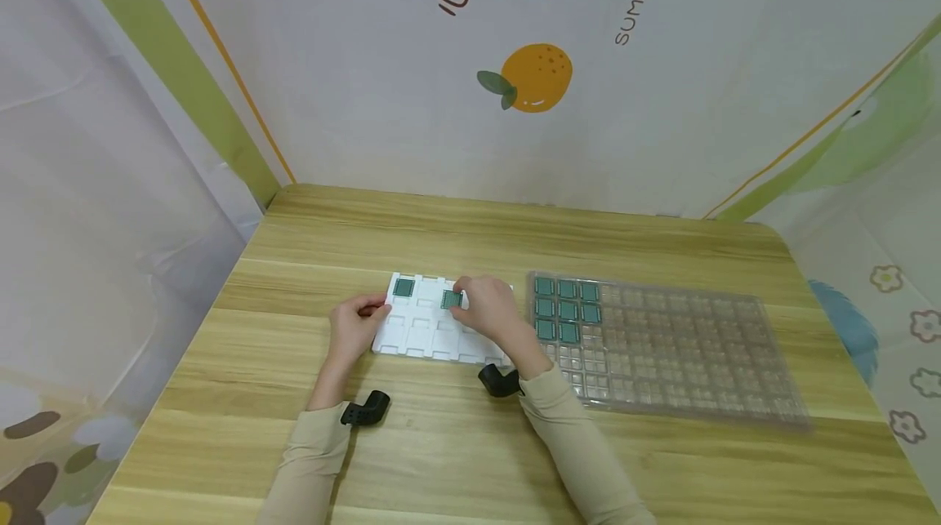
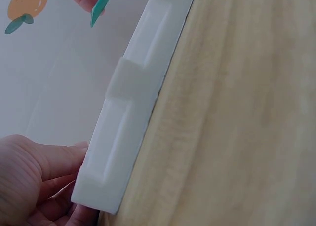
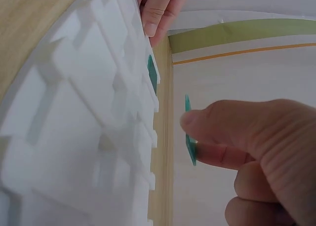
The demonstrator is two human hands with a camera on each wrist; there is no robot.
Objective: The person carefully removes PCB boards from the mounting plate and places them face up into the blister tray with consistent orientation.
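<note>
A white plastic tray (image 1: 413, 339) with moulded pockets lies on the table. My left hand (image 1: 356, 327) holds its left edge, the thumb at the rim and the other fingers along the side in the left wrist view. Between thumb and fingertip, my right hand (image 1: 488, 309) pinches a small square green circuit board (image 3: 190, 147), which is raised over the tray's upper middle pockets. It stands edge-on in the right wrist view, apart from the tray. Another green circuit board (image 1: 403, 287) sits in the upper left pocket. The right hand hides the tray's right part.
Right of the white tray lies a larger clear plastic tray (image 1: 684, 353) with many small pockets. Several green circuit boards (image 1: 568, 309) fill pockets at its left end. The wooden table (image 1: 441, 460) meets a printed curtain (image 1: 412, 141) at the back. A black wrist camera sits on each sleeve.
</note>
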